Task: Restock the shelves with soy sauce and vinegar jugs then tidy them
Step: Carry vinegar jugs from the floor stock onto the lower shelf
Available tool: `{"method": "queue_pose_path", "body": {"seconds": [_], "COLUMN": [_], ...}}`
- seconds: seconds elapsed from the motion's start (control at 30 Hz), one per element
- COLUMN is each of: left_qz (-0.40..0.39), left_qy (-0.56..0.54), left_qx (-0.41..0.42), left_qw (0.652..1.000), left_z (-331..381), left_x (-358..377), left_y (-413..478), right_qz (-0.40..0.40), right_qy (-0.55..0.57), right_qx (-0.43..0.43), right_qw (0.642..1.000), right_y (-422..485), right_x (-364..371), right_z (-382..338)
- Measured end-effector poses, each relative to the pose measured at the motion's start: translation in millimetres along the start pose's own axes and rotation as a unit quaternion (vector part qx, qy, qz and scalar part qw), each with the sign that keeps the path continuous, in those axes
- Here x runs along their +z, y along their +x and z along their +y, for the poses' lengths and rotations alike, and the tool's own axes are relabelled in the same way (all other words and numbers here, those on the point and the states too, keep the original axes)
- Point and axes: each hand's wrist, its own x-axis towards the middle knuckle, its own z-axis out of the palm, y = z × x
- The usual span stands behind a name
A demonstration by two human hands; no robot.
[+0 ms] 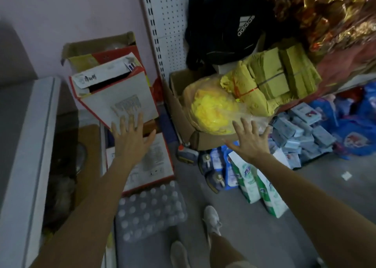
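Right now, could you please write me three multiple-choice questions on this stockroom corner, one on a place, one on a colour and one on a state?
1. Where is the black backpack?
A) on a chair
B) up against the pegboard panel, above the plastic bag
C) inside a drawer

2. What colour fills the plastic bag?
A) yellow
B) blue
C) black

3. How are the left hand and right hand?
A) both gripping a jug
B) both closed in fists
C) both open, fingers spread

Answers:
1 B, it sits high against the pegboard, over the bag.
2 A, bright yellow shows through the plastic.
3 C, both reach forward with straight fingers, holding nothing.
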Motion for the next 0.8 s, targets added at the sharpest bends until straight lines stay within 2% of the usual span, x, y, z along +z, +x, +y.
{"method": "queue_pose_path", "body": {"seconds": [0.27, 0.47, 0.57, 0.67, 0.8], "left_qz": [-0.096, -0.131, -0.166, -0.18, -0.219], "left_qy": [-0.061, -0.07, -0.086, -0.094, -0.107], "left_qx": [-0.041, -0.05, -0.085, -0.095, -0.1], "left_qw": [0.993, 0.988, 0.979, 0.975, 0.965], "left_z": [43, 46, 36, 22, 8], "left_x": [83, 134, 155, 183, 214], "left_y": [16, 1, -9, -10, 4], "right_qz": [-0.09, -0.179, -0.162, -0.199, -0.21], "right_qy": [-0.02, -0.026, -0.037, 0.007, 0.039], "right_qx": [-0.009, -0.03, -0.05, -0.045, -0.048], "right_qw": [0.996, 0.983, 0.985, 0.979, 0.976], "right_y": [29, 42, 45, 54, 69], "right_x": [75, 120, 150, 175, 205], "right_z": [28, 4, -13, -29, -55]}}
